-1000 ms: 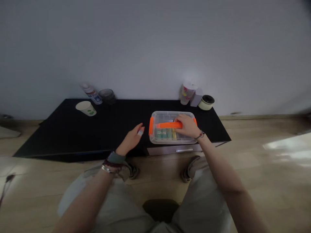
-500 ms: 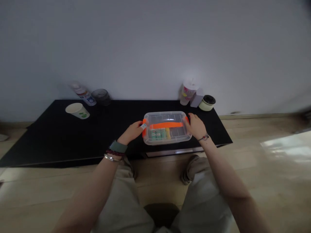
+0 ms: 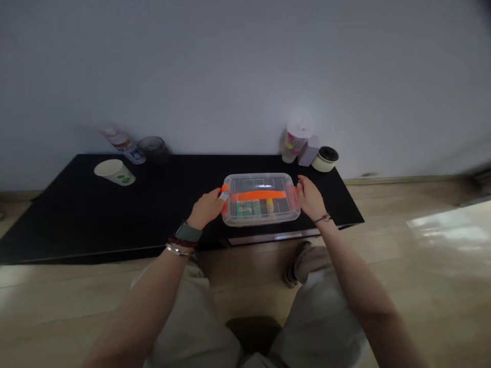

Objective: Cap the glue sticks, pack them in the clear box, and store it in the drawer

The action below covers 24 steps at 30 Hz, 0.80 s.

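A clear plastic storage box (image 3: 251,217) with an orange handle (image 3: 259,195) lies near the front edge of the black cabinet top (image 3: 153,204). Through its lid show green packets (image 3: 247,208) and something yellow (image 3: 270,205). My left hand (image 3: 207,208) grips the box's left end at the orange latch (image 3: 224,198), its fingers closed there. At the opposite end my right hand (image 3: 310,197) is closed on the right side, its thumb toward the lid; the latch beneath it is mostly covered.
At the back left stand a paper cup (image 3: 115,172), a spray can (image 3: 123,144) and a dark glass (image 3: 154,148). A lidded tumbler (image 3: 293,145), a pale carton (image 3: 309,152) and a cream jar with a black lid (image 3: 325,159) stand at the back right, against the wall.
My right thumb has shifted outward off the lid toward the box's right edge. My left hand keeps its place at the left latch. The whole view has shifted slightly.
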Motion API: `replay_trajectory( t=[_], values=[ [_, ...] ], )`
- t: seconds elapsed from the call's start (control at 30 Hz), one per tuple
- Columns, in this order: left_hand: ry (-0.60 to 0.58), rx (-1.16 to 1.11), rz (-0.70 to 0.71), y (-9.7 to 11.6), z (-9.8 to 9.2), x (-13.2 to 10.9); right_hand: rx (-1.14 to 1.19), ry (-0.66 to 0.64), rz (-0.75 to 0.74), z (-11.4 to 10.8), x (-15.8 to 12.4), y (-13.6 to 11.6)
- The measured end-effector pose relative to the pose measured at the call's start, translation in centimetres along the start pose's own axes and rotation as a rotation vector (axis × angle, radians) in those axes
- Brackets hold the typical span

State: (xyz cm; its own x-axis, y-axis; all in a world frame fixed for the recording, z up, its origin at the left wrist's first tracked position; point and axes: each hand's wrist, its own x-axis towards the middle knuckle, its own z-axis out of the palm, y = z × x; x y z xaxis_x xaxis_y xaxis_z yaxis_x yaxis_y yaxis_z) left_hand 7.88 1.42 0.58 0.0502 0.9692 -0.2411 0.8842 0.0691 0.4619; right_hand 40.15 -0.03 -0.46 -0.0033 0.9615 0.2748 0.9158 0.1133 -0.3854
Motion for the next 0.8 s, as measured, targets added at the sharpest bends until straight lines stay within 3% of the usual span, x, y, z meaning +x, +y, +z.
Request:
replay_trajectory(
  t=[0.07,0.17,0.3,0.57,0.8],
  values=[
    [-0.022,0.074,-0.025,0.5,-0.2,-0.3,0.059,-0.008,-0.233,0.0,0.0,-1.2],
    [-0.036,0.125,-0.038,0.7,-0.4,-0.6,0.020,-0.152,-0.465,0.5,0.3,-2.9],
    [-0.026,0.036,0.012,-0.6,0.0,-0.2,-0.075,-0.199,-0.482,1.2,1.4,-3.6],
    [-0.001,-0.549,0.155,-4.9,2.4,2.3,-0.147,-0.244,-0.574,1.9,3.1,-4.8],
    [-0.007,-0.627,0.106,-6.3,3.0,2.8,-0.224,-0.237,-0.559,2.6,2.2,-6.7]
  ],
)
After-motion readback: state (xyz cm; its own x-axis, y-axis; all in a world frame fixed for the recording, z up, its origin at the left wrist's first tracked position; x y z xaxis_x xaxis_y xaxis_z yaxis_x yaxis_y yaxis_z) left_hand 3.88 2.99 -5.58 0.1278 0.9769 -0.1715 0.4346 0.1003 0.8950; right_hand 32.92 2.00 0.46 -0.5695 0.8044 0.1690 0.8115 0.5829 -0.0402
